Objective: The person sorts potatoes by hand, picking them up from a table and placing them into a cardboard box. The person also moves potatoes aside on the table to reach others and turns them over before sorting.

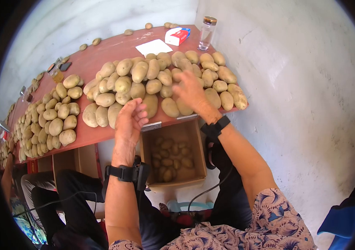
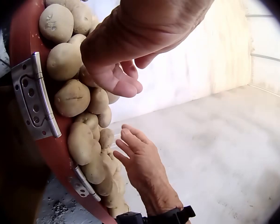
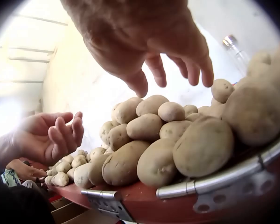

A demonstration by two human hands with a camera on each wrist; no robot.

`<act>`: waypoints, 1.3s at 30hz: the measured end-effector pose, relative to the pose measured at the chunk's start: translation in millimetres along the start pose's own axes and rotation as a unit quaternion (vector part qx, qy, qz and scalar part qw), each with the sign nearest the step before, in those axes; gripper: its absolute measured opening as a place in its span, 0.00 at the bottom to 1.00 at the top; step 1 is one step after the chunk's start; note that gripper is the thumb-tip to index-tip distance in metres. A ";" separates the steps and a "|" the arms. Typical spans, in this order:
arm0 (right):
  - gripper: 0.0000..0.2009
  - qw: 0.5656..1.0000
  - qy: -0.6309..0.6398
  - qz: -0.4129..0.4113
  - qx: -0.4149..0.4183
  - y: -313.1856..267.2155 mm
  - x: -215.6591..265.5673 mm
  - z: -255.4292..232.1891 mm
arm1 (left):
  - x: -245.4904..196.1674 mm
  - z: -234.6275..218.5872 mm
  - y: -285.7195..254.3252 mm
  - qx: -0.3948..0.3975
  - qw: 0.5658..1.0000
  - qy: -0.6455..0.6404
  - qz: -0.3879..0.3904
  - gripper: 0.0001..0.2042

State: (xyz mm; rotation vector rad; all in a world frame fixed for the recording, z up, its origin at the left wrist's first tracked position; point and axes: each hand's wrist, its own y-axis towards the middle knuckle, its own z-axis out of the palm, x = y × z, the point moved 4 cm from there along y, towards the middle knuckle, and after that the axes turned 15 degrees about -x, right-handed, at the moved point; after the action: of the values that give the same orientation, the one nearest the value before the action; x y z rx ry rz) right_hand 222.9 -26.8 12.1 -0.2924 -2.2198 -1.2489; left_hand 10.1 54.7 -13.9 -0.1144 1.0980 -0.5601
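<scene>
A large pile of potatoes covers the right part of the red table. My right hand hovers over the pile's right side, holding nothing; in the right wrist view the hand has its fingers spread and pointing down above the potatoes. My left hand is at the table's front edge, palm turned up and empty, fingers loosely bent. In the left wrist view the left hand is beside the potatoes, with the right hand farther off.
Below the table edge stands a cardboard box with several potatoes inside. A second potato pile lies to the left. At the back are a glass jar, a red and blue packet and white paper. Another person sits at the left.
</scene>
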 end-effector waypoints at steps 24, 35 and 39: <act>0.15 0.970 -0.172 0.087 0.150 61.4 -116.8 52.0 | -15.6 -11.2 -1.7 -0.032 0.999 -0.002 0.022 0.12; 0.14 0.974 -0.002 0.118 0.192 42.0 -7.0 -18.9 | -5.7 -2.6 1.9 -0.024 1.000 -0.005 0.017 0.12; 0.14 0.938 0.105 0.127 0.304 7.4 20.4 -31.0 | -0.9 0.2 3.1 -0.023 1.000 0.001 0.020 0.11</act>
State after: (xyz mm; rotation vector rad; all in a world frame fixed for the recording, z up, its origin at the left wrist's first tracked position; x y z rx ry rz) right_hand 221.1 -50.5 41.5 -0.1799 -2.1712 -0.3984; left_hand 11.1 57.7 -14.3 -0.1317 1.1126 -0.4991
